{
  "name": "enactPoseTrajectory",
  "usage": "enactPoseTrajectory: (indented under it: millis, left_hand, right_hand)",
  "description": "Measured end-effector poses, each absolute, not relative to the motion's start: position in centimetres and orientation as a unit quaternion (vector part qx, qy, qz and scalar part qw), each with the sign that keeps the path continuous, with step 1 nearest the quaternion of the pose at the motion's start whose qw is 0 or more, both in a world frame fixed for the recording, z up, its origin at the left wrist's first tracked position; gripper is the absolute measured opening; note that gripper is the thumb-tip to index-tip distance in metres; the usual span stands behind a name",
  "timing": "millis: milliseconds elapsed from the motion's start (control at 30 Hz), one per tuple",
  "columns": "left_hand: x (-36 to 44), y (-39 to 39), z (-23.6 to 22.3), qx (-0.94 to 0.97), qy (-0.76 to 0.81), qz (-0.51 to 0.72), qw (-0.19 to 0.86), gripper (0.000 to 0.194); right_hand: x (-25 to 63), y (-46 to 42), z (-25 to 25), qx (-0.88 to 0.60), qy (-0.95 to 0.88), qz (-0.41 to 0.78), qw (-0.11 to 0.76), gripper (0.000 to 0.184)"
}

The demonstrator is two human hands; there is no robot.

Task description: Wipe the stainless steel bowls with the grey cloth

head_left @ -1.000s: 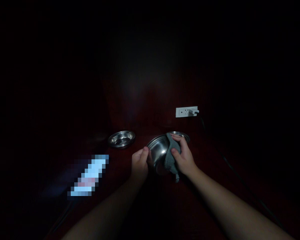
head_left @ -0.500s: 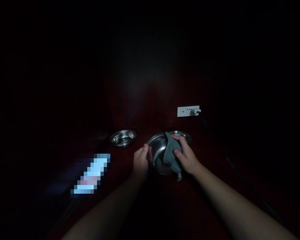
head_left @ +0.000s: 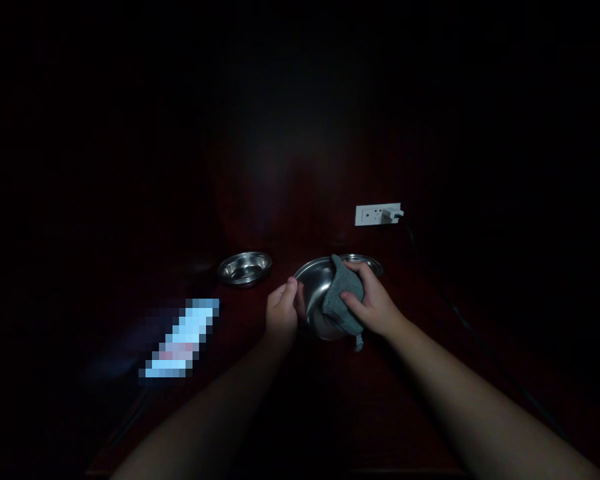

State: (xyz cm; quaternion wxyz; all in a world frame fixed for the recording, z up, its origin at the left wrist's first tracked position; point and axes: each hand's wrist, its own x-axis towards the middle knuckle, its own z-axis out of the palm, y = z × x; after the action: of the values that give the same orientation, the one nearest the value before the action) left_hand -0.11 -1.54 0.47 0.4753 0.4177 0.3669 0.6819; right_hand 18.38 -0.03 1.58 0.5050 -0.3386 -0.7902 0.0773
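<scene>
Dark red surface [head_left: 330,420] lies under weak light, and behind it the wall [head_left: 305,223] is almost black except for a dull glow above the held metal bowl [head_left: 315,293]. From where I stand, this bowl is the middle of everything: it is tilted between the 2 bare hands of the person. The left hand [head_left: 281,313] grips its left edge, with the thumb lying on the rim; the other fingers are bent and partly hidden, so I cannot tell if they are pressed together. The right hand [head_left: 379,305] is at the right side of the bowl, and its thumb and forefinger hold a grey-green cloth [head_left: 344,300] against the metal. Its remaining fingers are hidden, and I cannot tell how they stand. The lower corner of the cloth hangs just beside the lower right part of the bowl. To the left of the bowl and a little farther back, 1 shallow metal dish [head_left: 245,269] rests upright. Behind the bowl at the right, 1 more metal dish [head_left: 369,260] is partly covered by the hand and cloth. Above and to the right of the bowl is a white socket [head_left: 370,215] with 1 plug [head_left: 393,214], and a dark cord [head_left: 454,310] runs down at the right. Left of the bowl and nearer to the person, a bright pixelated shape [head_left: 180,340] is visible.
</scene>
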Motion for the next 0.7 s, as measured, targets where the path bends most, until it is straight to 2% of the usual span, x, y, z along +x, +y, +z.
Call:
enactPoseTrajectory:
  millis: [467, 633, 700]
  left_hand:
    - [-0.14, -1.59, 0.46, 0.431, 0.364, 0.680, 0.468, 0.038]
    - [-0.04, -1.55, 0.58, 0.422, 0.366, 0.686, 0.466, 0.037]
    - [0.02, -1.53, 0.63, 0.418, 0.365, 0.685, 0.472, 0.037]
  right_hand:
    - [18.08, -0.40, 1.75, -0.362, -0.778, 0.066, 0.509, 0.084]
    - [18.10, -0.55, 1.87, -0.369, -0.779, 0.071, 0.502, 0.088]
    - [18.21, -0.44, 1.79, -0.360, -0.785, 0.075, 0.498, 0.084]
